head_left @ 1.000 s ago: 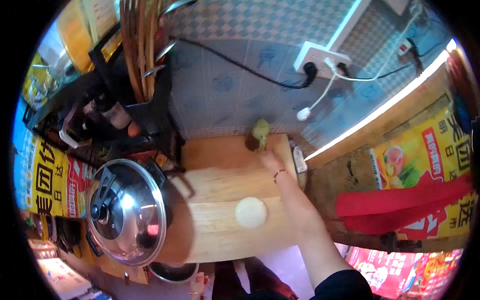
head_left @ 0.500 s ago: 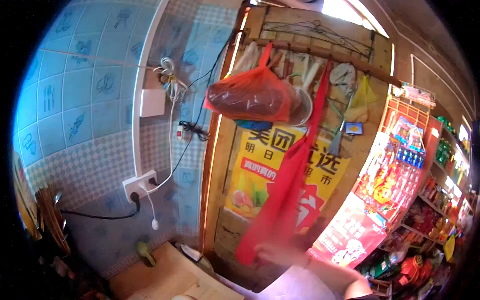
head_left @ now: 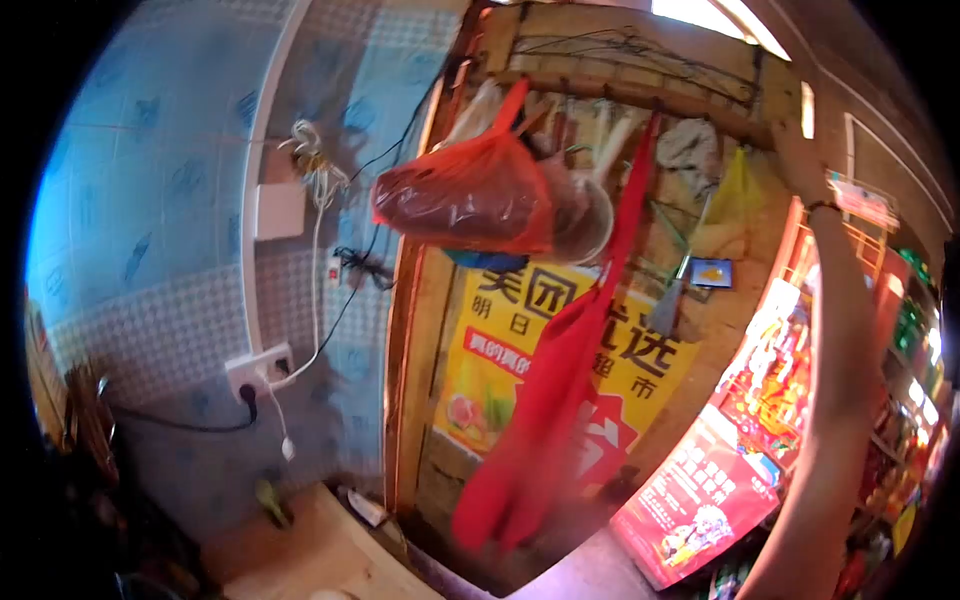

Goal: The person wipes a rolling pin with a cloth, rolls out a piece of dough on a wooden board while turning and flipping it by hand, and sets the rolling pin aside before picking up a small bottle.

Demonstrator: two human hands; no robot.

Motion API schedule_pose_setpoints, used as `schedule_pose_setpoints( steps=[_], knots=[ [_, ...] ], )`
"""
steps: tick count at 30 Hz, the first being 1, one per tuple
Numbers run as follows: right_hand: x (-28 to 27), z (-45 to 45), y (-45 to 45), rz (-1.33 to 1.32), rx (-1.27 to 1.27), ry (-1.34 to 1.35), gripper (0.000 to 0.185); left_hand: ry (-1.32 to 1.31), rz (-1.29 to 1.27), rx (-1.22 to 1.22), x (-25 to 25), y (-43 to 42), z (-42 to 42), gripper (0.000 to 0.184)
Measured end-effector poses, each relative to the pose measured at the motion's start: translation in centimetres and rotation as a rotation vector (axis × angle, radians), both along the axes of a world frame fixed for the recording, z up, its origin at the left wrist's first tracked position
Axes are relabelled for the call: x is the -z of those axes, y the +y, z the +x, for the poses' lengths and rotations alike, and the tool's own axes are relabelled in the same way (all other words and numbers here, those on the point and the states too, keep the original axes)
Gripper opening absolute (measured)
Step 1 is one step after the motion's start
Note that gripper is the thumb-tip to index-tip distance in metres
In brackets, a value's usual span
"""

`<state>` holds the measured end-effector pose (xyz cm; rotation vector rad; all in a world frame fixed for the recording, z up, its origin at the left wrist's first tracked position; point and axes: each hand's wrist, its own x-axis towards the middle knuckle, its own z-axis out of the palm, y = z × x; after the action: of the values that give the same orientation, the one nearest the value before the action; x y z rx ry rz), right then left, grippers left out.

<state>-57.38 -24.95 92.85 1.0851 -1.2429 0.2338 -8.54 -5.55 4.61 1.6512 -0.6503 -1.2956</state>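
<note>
Your right hand (head_left: pixel 797 150) is at the right edge of the wooden door (head_left: pixel 428 350)

Your bare arm rises along the right side, with a dark bracelet (head_left: pixel 824 206) at the wrist. Your right hand is high up, where the right end of the hook rail (head_left: pixel 720 122) meets the door's edge. It blends into the wood there, so you cannot tell whether its fingers are loose or gripping, or quite whether they touch. Your left hand is out of view, its fingers likewise.

The door is ahead of you, in the middle of the scene. From its rail, nearest your hand, hangs a yellow bag (head_left: pixel 738 195); left of that is a grey cloth (head_left: pixel 688 150). Farther left, a long red cloth (head_left: pixel 545 420) hangs down across a yellow poster (head_left: pixel 490 395), its lower end blurred. At the left end is a bulging orange-red bag (head_left: pixel 470 205).

To the left of the door, a tiled wall carries a socket (head_left: pixel 262 370) with cords plugged in. At the near left lies a wooden board (head_left: pixel 320 550), with a blurred green thing (head_left: pixel 272 503) at its far edge. On the right, past the door, is a red printed panel (head_left: pixel 695 500).
</note>
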Motion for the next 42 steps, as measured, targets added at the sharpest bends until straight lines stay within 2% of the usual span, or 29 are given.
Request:
schedule_pose_setpoints(
  steps=[1,2,4,7,10,11,13,15,17,19,21,22,24,27,29,31,32,33,34,35,36,37,39,40,42],
  knots=[
    [-3.2,-7.5,-4.9,-0.163,-0.459,0.328,0.030,-0.009,0.024,-0.027,1.5,1.6,0.0,0.023],
    [-2.1,-7.6,-3.5,-0.097,-0.317,0.253,0.029,-0.022,0.051,-0.053,3.5,3.9,0.1,0.022],
    [2.2,-5.7,-2.9,0.039,-0.219,0.129,0.027,-0.064,0.113,-0.097,7.3,9.7,-0.8,0.022],
    [10.2,-3.5,-3.2,0.263,-0.255,0.108,0.024,-0.187,0.152,-0.088,11.3,16.6,-3.7,0.021],
    [19.6,-1.6,-2.1,0.475,-0.353,0.132,0.021,-0.390,0.060,-0.071,11.3,17.9,-5.3,0.021],
    [22.5,-1.0,-1.3,0.534,-0.389,0.152,0.020,-0.573,-0.017,-0.088,10.6,18.3,-5.4,0.021],
    [28.6,1.0,0.1,0.660,-0.490,0.187,0.018,-0.499,-0.109,-0.231,0.7,18.0,-6.5,0.018],
    [34.4,3.9,1.5,0.782,-0.609,0.228,0.016,-0.570,-0.247,-0.347,-7.9,19.0,-7.9,0.025],
    [40.0,7.8,3.8,0.878,-0.764,0.268,0.014,-0.929,-0.506,-0.357,-16.9,22.3,-7.6,0.038],
    [44.5,12.6,6.0,0.965,-0.942,0.326,0.012,-1.306,-0.721,-0.402,-21.9,27.6,-7.6,0.043],
    [48.5,18.1,8.9,1.047,-1.132,0.397,0.011,-1.530,-0.687,-0.545,-23.9,33.6,-8.1,0.057],
    [50.6,21.7,11.1,1.078,-1.256,0.445,0.010,-1.551,-0.520,-0.537,-23.9,36.7,-8.3,0.072],
    [52.5,27.9,18.5,1.111,-1.522,0.500,0.010,-1.417,-0.146,-0.386,-24.4,43.2,-9.4,0.075],
    [57.1,34.4,24.5,1.283,-1.749,0.648,0.012,-1.147,0.237,-0.189,-19.5,53.2,-13.2,0.062],
    [56.7,38.6,31.1,1.305,-1.967,0.694,0.013,-0.730,0.545,-0.296,-16.5,58.6,-16.5,0.044],
    [57.2,42.2,36.2,1.375,-2.011,0.832,0.020,-0.676,0.575,-0.429,-13.5,63.2,-21.0,0.028],
    [57.6,43.9,39.2,1.425,-1.999,0.909,0.024,-0.549,0.679,-0.495,-13.3,64.2,-23.0,0.026],
    [58.5,45.5,42.6,1.471,-2.065,0.861,0.038,-0.414,0.780,-0.559,-13.3,65.0,-25.3,0.023],
    [59.6,46.9,45.6,1.656,-2.148,0.830,0.043,-0.342,0.761,-0.745,-12.3,66.1,-28.2,0.022],
    [61.1,48.6,47.9,1.790,-2.321,0.805,0.042,-0.274,0.735,-0.930,-11.0,66.8,-31.2,0.021],
    [63.2,49.8,50.2,1.711,-2.381,0.819,0.040,-0.269,0.790,-1.042,-9.6,67.0,-33.8,0.021],
    [64.3,51.0,52.1,1.793,-2.401,0.885,0.040,-0.259,0.851,-1.148,-8.7,67.3,-36.3,0.022],
    [69.9,54.9,54.6,1.858,-2.186,1.022,0.044,-0.158,0.879,-1.365,-6.7,67.1,-40.3,0.023],
    [73.0,57.4,55.3,1.863,-2.192,1.040,0.044,-0.148,0.886,-1.377,-7.0,66.6,-40.5,0.023],
    [79.5,62.7,56.7,1.586,-2.031,0.975,0.045,0.043,0.936,-1.602,-8.3,64.8,-40.1,0.025]
  ],
)
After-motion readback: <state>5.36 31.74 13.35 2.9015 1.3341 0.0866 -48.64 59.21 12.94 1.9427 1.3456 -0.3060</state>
